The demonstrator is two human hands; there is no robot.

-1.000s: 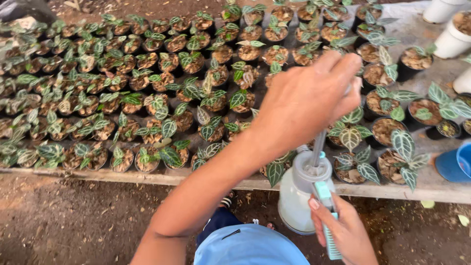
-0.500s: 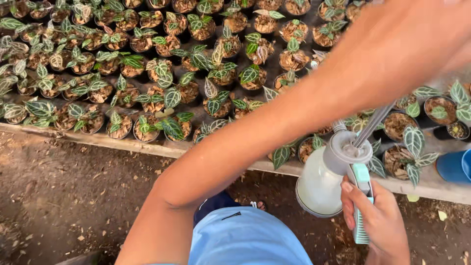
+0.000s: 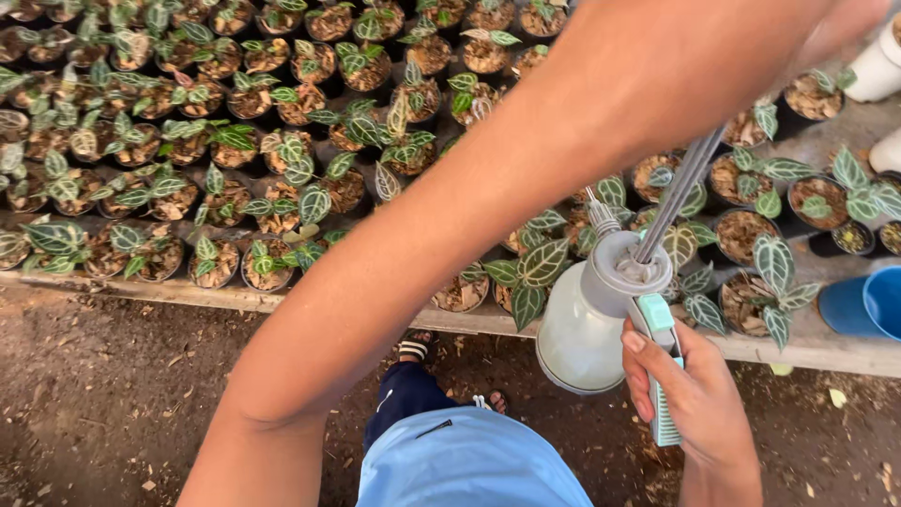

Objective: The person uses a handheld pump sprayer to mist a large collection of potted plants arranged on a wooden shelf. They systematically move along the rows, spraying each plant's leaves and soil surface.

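Observation:
A translucent white pressure sprayer bottle hangs over the front edge of the plant bench. My right hand is closed around its pale green handle, low on the right. The grey pump rod stands pulled far out of the cap, slanting up to the right. My left arm crosses the whole view from lower left. My left hand is at the top right edge, mostly cut off, over the rod's upper end. The grip itself is hidden behind my wrist.
Rows of small black pots with dark, white-veined leafy plants fill a long bench. A blue bucket and white pots stand at the right. Below are bare soil and my sandalled foot.
My left hand has risen up and to the right, drawing the pump rod out of the bottle. The view has come closer; my right hand keeps hold of the handle.

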